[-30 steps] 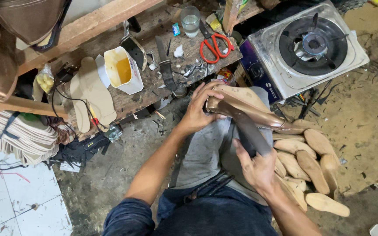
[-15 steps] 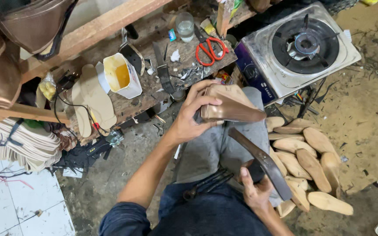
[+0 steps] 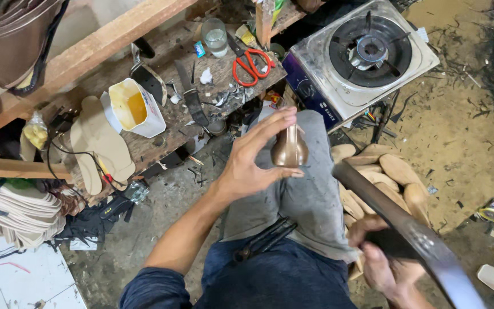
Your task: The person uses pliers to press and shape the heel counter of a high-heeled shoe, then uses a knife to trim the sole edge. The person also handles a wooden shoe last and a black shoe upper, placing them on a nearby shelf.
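Cluttered wooden surface [image 3: 161,123] with scissors [image 3: 251,64] up top, stove [image 3: 367,54] beside it. Left hand [image 3: 253,166] fingers pinch a brown shoe [image 3: 290,150] over the knee; right hand [image 3: 384,260] fingers wrap a dark tool [image 3: 413,234].

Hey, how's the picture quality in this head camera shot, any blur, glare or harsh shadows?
Head view: soft, even light with no hard shadows; the left hand and the brown shoe piece it holds look fairly sharp; the dark tool in the right hand is smeared, likely from motion; mild glare on the stove top; edges bend slightly from the wide lens.
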Demonstrator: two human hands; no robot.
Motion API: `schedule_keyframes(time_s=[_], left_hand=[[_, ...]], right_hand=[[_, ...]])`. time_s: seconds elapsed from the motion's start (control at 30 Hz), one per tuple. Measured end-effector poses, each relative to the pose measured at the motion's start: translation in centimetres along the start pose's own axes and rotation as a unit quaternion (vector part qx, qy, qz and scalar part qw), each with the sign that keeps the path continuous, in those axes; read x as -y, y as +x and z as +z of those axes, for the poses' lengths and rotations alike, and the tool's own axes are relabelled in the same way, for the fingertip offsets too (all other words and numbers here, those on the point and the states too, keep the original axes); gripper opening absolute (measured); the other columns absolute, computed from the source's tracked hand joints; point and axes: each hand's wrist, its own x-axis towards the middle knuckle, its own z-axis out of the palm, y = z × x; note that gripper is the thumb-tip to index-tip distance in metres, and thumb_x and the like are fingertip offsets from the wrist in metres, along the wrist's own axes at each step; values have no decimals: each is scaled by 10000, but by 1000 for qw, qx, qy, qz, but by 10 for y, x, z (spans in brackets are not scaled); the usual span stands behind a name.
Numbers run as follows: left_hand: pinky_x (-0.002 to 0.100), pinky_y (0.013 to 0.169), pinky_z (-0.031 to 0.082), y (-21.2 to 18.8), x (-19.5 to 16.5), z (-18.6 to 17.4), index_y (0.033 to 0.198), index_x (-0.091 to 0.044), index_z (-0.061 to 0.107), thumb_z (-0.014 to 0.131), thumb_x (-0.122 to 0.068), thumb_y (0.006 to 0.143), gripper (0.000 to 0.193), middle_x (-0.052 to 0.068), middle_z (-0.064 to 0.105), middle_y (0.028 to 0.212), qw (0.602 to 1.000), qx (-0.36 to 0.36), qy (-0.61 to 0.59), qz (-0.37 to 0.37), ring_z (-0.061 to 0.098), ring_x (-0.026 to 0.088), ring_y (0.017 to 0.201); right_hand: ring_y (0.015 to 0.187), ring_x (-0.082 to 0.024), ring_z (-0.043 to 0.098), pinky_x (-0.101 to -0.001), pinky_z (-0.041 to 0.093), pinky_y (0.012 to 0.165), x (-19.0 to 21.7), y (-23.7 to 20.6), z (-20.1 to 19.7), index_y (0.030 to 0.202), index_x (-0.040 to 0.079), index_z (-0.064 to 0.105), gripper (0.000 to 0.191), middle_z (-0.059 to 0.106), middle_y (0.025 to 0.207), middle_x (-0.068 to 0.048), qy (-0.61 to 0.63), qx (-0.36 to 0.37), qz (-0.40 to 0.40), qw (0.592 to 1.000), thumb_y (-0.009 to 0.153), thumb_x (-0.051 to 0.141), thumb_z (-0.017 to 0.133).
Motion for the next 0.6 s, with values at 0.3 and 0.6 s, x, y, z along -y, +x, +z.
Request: schedule_keyframes(time_s=[0.3, 0.6], left_hand=[[409, 1279, 452, -17, 2, 18, 1506, -38, 347, 957, -181, 794, 949, 154, 537, 1559, 1000, -2, 0, 12, 502, 325, 1509], [381, 1220, 483, -27, -3, 19, 1462, -62, 394, 938, -285, 788, 894, 79, 569, 1527, 998, 22, 56, 2, 488, 276, 1506]], right_hand=[[694, -283, 695, -379, 538, 658, 38, 42, -8, 1045, 40, 653, 419, 704, 778, -114, -425, 188, 24, 885, 695, 221, 796], [568, -179, 692, -345, 540, 564, 32, 37, -19, 1082, 56, 624, 411, 707, 647, -64, -467, 128, 223, 846, 783, 276, 801]])
